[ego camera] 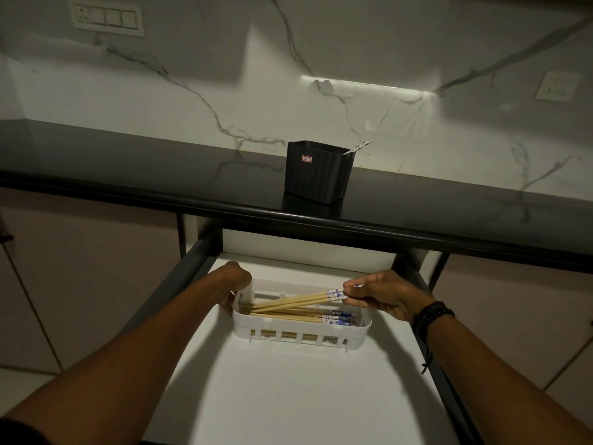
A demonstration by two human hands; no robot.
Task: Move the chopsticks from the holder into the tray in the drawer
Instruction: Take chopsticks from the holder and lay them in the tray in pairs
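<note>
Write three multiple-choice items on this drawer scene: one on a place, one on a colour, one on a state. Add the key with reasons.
1. Where does the holder stand?
A. on the dark countertop
B. in the drawer
C. on the floor

2. What colour is the tray?
A. black
B. white
C. red

3. What is the right hand doing?
A. resting empty
B. gripping the holder
C. pinching chopsticks by their patterned ends

Key: 1 A, it stands above the open drawer; 2 B, its slotted wall is white; 3 C, the tips angle down into the tray, which the left hand touches.
</note>
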